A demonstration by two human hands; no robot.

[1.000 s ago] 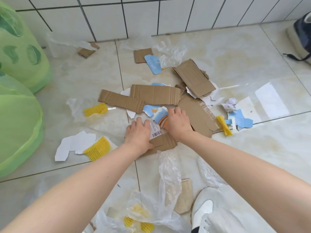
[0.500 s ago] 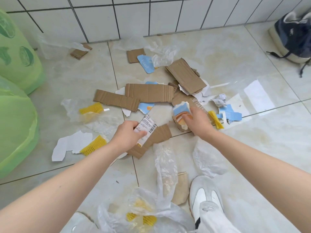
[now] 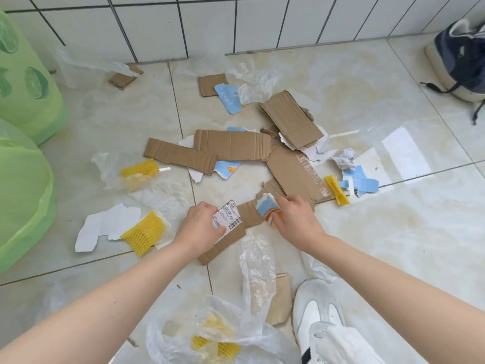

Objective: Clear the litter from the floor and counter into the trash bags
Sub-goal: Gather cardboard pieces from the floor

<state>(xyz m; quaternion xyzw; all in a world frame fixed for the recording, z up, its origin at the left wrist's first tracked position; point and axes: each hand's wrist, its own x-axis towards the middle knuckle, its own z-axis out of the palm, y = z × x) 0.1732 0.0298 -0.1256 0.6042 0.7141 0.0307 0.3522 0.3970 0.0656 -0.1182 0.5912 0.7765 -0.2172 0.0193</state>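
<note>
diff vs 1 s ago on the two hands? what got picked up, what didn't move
Both hands lay flat on the litter; each has since taken a grip. The left hand now pinches the white barcode label, the right hand holds the torn blue-and-orange card scrap, and it swung right, then back. The long brown cardboard strips, yellow foam nets and green trash bags stayed put.

Glossy beige floor tiles (image 3: 341, 82) meet white-tiled wall (image 3: 210, 24).

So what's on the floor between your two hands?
In the head view, brown cardboard lies between the left hand and right hand.
</note>
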